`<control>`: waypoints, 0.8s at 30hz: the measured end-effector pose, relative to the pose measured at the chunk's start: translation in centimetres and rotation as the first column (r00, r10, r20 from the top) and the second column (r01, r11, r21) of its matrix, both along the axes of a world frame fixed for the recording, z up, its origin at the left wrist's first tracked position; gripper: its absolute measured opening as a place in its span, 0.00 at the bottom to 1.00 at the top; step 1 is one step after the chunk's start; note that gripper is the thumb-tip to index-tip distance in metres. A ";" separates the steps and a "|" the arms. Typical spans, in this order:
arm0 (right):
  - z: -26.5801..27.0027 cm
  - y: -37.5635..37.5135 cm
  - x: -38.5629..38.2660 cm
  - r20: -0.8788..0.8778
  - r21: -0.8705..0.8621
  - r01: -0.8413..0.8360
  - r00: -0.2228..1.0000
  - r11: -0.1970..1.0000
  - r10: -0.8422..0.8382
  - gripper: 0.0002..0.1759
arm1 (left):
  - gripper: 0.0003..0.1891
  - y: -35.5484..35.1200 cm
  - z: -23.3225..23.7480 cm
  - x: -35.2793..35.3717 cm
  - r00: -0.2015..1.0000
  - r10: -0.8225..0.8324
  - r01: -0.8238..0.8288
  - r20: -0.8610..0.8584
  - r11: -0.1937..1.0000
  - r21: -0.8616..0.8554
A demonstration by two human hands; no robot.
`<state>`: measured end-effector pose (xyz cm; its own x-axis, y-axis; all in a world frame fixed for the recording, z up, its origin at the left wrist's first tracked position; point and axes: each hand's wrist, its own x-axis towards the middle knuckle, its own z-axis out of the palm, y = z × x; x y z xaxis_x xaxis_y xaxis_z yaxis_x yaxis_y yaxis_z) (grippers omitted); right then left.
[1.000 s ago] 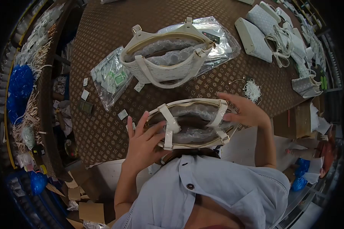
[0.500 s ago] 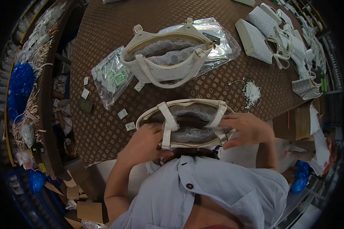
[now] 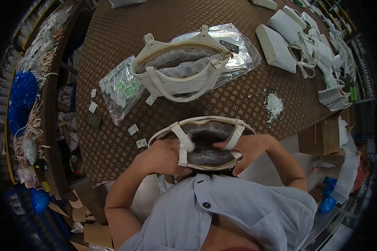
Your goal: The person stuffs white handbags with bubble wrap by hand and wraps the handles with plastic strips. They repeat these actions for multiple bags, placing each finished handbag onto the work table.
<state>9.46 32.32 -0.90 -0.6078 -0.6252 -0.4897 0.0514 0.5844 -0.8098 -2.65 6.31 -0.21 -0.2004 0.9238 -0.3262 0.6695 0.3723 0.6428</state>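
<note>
A white handbag (image 3: 210,167) stands upright at the near table edge, against my front, with its top facing me. Clear bubble wrap (image 3: 208,158) lines its open mouth, and its white handles (image 3: 182,137) lie folded over the sides. My left hand (image 3: 165,156) is closed round the left end of the bag, fingertips partly hidden by a handle. On the right end, my right hand (image 3: 252,149) grips the rim, with one finger over the opening and the thumb outside. A second white handbag (image 3: 178,85), also stuffed with bubble wrap, stands just beyond, handles hanging forward.
Clear plastic packets (image 3: 123,90) lie beside the far bag, with more plastic sleeves (image 3: 243,50) behind it. A tangle of white strings (image 3: 274,106) is at right. White bags (image 3: 276,49) fill the far right corner. Small cards (image 3: 133,129) dot the left. Cardboard boxes (image 3: 320,136) stand below.
My right hand has shifted left and inward, its finger now over the bag's opening. My left hand has moved slightly in, and the near bag sits a little closer to me.
</note>
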 end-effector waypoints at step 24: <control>2.8 0.4 1.1 -0.507 0.168 0.375 0.826 0.912 -0.246 0.36 | 0.40 -3.1 0.2 0.8 0.915 0.403 -0.400 0.022 0.897 0.188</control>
